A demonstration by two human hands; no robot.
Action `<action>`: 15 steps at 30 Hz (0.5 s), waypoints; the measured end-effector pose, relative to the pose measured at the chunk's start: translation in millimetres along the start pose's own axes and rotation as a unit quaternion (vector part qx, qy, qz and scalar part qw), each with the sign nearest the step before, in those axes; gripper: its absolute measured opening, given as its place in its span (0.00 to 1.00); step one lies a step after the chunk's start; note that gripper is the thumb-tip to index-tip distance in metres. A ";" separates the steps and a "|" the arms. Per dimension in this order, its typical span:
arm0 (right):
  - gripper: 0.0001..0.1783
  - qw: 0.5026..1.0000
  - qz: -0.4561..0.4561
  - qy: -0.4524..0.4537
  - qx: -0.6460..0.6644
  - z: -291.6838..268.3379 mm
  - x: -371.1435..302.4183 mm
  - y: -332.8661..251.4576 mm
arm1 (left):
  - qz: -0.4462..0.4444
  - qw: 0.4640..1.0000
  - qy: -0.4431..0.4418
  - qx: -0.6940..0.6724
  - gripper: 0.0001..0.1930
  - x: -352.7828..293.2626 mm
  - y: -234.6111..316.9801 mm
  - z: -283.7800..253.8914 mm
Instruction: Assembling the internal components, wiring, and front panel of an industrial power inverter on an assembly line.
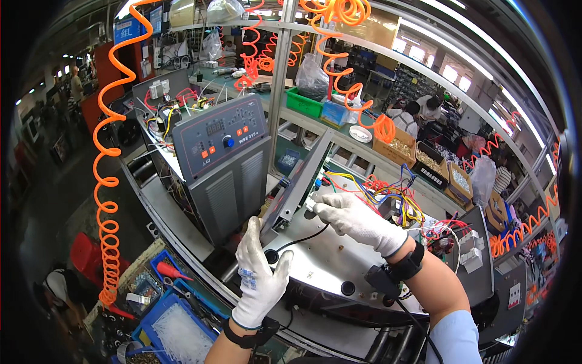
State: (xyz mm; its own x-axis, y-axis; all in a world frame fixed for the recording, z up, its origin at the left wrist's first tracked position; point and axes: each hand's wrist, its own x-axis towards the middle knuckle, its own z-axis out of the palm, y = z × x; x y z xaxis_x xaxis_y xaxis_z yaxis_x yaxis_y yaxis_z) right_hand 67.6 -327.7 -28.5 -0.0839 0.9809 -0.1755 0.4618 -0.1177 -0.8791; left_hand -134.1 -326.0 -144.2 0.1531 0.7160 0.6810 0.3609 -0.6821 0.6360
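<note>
At the frame centre our left hand (262, 280) grips the tilted grey panel (295, 185) edge; our right hand (351, 219) pinches a small white connector (310, 205), its fingertips partly hidden behind the panel.

the grey front panel (298, 182) stands tilted on edge, swung away from the open metal chassis (339, 255) it belongs to, its dark face turned toward the finished grey unit (227, 164) just left of it. the chassis lies flat, its pale steel plate dotted with round holes along the near edge. a thin black cable (303, 238) trails across that plate from the panel's lower edge. behind the panel, at the far end of the chassis, sits a tangle of yellow, red and blue wires (388, 194). a small white connector (311, 205) shows right against the panel's rear side.
</note>
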 end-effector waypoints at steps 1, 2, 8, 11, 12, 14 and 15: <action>0.16 1.000 0.001 0.000 0.001 1.0 -0.5 1.0 | -0.001 1.000 -0.001 -0.001 0.44 -0.8 -0.2 -0.4; 0.17 1.000 0.010 0.002 0.024 1.6 0.3 1.8 | -0.002 1.000 -0.005 0.001 0.44 -0.8 -0.5 -0.8; 0.18 0.999 0.010 -0.004 0.037 0.8 -0.7 3.7 | -0.013 1.000 -0.019 -0.004 0.43 -2.8 1.5 -2.8; 0.19 0.999 0.006 -0.018 0.039 -3.1 -3.8 3.1 | -0.016 0.999 -0.028 -0.008 0.43 -4.9 -1.5 -2.6; 0.19 0.999 -0.001 -0.019 0.047 -4.7 -4.6 5.4 | -0.016 0.999 -0.038 -0.001 0.43 -5.1 -0.9 -3.4; 0.19 0.998 -0.007 -0.020 0.055 -5.0 -4.7 6.5 | -0.017 0.999 -0.049 0.004 0.43 -5.2 -0.5 -4.1; 0.19 0.999 -0.006 -0.014 0.039 -3.9 -3.9 5.2 | -0.021 0.999 -0.049 0.003 0.43 -5.1 -0.6 -4.3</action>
State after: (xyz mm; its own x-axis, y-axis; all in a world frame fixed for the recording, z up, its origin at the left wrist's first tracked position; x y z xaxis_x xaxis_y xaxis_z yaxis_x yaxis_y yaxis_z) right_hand 73.8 -331.5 -30.6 -0.1141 0.9779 -0.1753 0.3910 -0.1180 -0.9128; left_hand -139.0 -329.9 -146.5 0.2268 0.7551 0.6152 0.3741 -0.6507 0.6607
